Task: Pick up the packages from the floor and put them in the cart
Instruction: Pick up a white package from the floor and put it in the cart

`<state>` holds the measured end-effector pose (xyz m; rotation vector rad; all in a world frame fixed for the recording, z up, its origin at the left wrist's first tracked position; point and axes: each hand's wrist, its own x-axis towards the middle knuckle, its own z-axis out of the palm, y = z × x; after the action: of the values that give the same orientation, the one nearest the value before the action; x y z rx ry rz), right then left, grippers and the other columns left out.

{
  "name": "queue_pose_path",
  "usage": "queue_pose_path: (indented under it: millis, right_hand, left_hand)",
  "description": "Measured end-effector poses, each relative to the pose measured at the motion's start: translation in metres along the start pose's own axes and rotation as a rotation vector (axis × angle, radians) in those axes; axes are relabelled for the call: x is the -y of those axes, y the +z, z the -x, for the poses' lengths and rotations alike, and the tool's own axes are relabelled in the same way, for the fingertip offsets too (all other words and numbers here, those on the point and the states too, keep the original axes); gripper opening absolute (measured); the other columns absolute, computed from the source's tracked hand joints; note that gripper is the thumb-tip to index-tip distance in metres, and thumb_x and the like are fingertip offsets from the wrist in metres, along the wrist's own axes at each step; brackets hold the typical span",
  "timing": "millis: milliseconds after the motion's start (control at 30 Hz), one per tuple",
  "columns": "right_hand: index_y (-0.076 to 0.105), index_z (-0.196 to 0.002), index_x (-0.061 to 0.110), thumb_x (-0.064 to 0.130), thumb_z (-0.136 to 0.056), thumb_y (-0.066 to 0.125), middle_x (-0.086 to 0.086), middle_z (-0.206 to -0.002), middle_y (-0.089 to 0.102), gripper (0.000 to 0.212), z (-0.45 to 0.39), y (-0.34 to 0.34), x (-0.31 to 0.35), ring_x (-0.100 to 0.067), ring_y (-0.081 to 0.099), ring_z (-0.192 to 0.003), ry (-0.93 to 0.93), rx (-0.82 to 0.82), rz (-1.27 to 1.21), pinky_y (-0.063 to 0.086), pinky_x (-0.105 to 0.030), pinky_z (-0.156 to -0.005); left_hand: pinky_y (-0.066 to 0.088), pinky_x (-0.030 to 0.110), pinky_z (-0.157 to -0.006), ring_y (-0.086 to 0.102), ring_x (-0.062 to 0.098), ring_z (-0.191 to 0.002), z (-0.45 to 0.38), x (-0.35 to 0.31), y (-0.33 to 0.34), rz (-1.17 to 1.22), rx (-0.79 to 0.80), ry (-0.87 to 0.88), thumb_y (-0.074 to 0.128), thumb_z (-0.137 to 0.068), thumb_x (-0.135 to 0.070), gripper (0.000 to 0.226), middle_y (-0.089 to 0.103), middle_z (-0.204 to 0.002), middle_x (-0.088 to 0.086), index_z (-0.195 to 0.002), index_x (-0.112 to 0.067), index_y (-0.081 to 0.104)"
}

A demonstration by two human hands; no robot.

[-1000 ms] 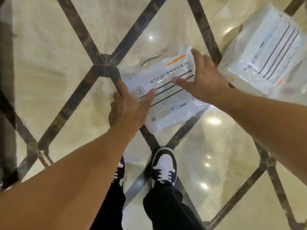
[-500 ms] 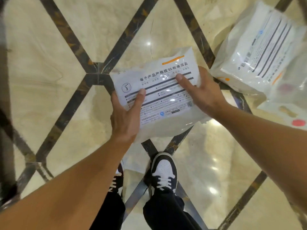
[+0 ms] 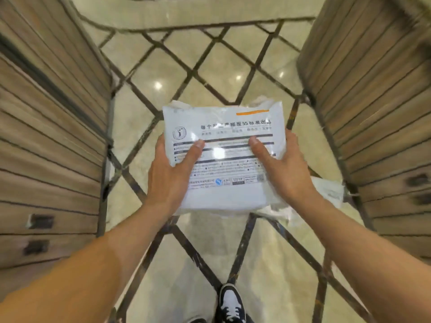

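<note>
A white plastic mailer package (image 3: 224, 157) with black print and an orange stripe is held in the air at the centre of the view, above the floor. My left hand (image 3: 171, 177) grips its left edge, thumb on top. My right hand (image 3: 283, 170) grips its right edge the same way. Another white package (image 3: 326, 192) lies on the floor behind my right wrist, partly hidden. No cart is in view.
Wood-panelled walls or doors stand close on the left (image 3: 51, 136) and right (image 3: 373, 113), with an aisle of glossy marble floor (image 3: 210, 66) with dark diagonal lines between them. My black-and-white shoe (image 3: 229, 304) is at the bottom.
Both hands have lifted the package off the floor and up to chest height. My view has swung up from the floor to the aisle between the wooden panels.
</note>
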<state>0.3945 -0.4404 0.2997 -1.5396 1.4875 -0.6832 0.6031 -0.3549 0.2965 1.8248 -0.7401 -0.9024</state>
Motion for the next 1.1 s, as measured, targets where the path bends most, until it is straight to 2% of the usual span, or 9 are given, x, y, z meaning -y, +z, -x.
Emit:
queue_pose_path:
  millis: [167, 267, 333, 467, 567, 800, 967, 1033, 1100]
  right_hand:
    - [0.067, -0.124, 0.031, 0.083, -0.079, 0.056, 0.017, -0.112, 0.075, 0.070, 0.037, -0.114, 0.168, 0.000, 0.070, -0.100, -0.146, -0.185, 0.066, 0.049, -0.019, -0.078]
    - [0.067, -0.125, 0.029, 0.086, -0.076, 0.054, 0.013, -0.114, 0.072, 0.076, 0.074, -0.183, 0.244, -0.010, 0.067, -0.106, -0.178, -0.346, 0.098, 0.048, -0.032, -0.084]
    - [0.067, -0.128, 0.031, 0.082, -0.080, 0.057, 0.012, -0.118, 0.073, 0.072, 0.105, -0.227, 0.283, -0.011, 0.067, -0.110, -0.203, -0.440, 0.108, 0.049, -0.034, -0.090]
    - [0.069, -0.128, 0.038, 0.076, -0.090, 0.058, 0.015, -0.117, 0.076, 0.055, 0.175, -0.309, 0.340, -0.008, 0.071, -0.107, -0.230, -0.589, 0.128, 0.055, -0.034, -0.087]
    - [0.070, -0.126, 0.037, 0.065, -0.096, 0.061, 0.016, -0.111, 0.078, 0.042, 0.237, -0.358, 0.365, -0.002, 0.073, -0.096, -0.216, -0.706, 0.108, 0.052, -0.022, -0.074]
    - [0.056, -0.133, 0.035, 0.083, -0.083, 0.059, 0.010, -0.124, 0.068, 0.069, 0.397, -0.449, 0.356, -0.020, 0.068, -0.109, -0.043, -1.060, 0.049, 0.054, -0.047, -0.096]
    - [0.059, -0.134, 0.031, 0.093, -0.072, 0.058, 0.011, -0.121, 0.072, 0.088, 0.557, -0.484, 0.325, -0.016, 0.069, -0.109, 0.040, -1.326, 0.076, 0.054, -0.044, -0.095]
    - [0.062, -0.133, 0.030, 0.098, -0.068, 0.056, 0.011, -0.121, 0.073, 0.094, 0.628, -0.490, 0.308, -0.014, 0.070, -0.110, 0.082, -1.424, 0.112, 0.056, -0.041, -0.094]
    - [0.062, -0.125, 0.038, 0.083, -0.081, 0.062, 0.020, -0.115, 0.070, 0.063, 0.701, -0.490, 0.300, -0.012, 0.067, -0.109, 0.134, -1.482, 0.093, 0.053, -0.027, -0.085]
  left_hand:
    - [0.055, 0.032, -0.093, 0.071, 0.001, -0.100, 0.032, -0.191, -0.037, 0.065, 0.076, 0.187, 0.076, -0.083, -0.060, 0.053, 0.075, -0.111, -0.019, -0.128, -0.040, 0.057]
    - [0.057, 0.030, -0.090, 0.071, -0.001, -0.095, 0.062, -0.288, -0.044, 0.110, 0.167, 0.284, 0.076, -0.082, -0.062, 0.041, 0.075, -0.106, -0.019, -0.114, -0.045, 0.059]
    - [0.054, 0.017, -0.079, 0.067, -0.009, -0.088, 0.088, -0.345, -0.043, 0.111, 0.226, 0.377, 0.075, -0.084, -0.060, 0.040, 0.071, -0.103, -0.022, -0.116, -0.043, 0.059]
    - [0.059, 0.037, -0.088, 0.072, 0.007, -0.098, 0.143, -0.438, -0.032, 0.152, 0.388, 0.490, 0.075, -0.079, -0.067, 0.055, 0.075, -0.109, -0.018, -0.126, -0.043, 0.058]
    - [0.059, 0.032, -0.078, 0.073, 0.007, -0.095, 0.195, -0.493, -0.019, 0.150, 0.531, 0.567, 0.075, -0.083, -0.062, 0.051, 0.073, -0.109, -0.017, -0.126, -0.044, 0.054]
    - [0.060, 0.048, -0.092, 0.075, 0.012, -0.098, 0.341, -0.556, 0.036, 0.205, 0.877, 0.719, 0.079, -0.079, -0.064, 0.053, 0.077, -0.108, -0.016, -0.124, -0.043, 0.059]
    - [0.056, 0.051, -0.099, 0.074, 0.014, -0.105, 0.488, -0.547, 0.076, 0.234, 1.096, 0.816, 0.078, -0.067, -0.075, 0.050, 0.077, -0.111, -0.019, -0.112, -0.060, 0.061]
    - [0.055, 0.051, -0.100, 0.073, 0.016, -0.105, 0.555, -0.532, 0.087, 0.220, 1.184, 0.848, 0.077, -0.069, -0.075, 0.055, 0.077, -0.113, -0.016, -0.117, -0.051, 0.063]
    - [0.054, 0.049, -0.101, 0.071, 0.017, -0.107, 0.625, -0.515, 0.089, 0.184, 1.262, 0.897, 0.075, -0.074, -0.073, 0.061, 0.075, -0.115, -0.015, -0.125, -0.040, 0.063]
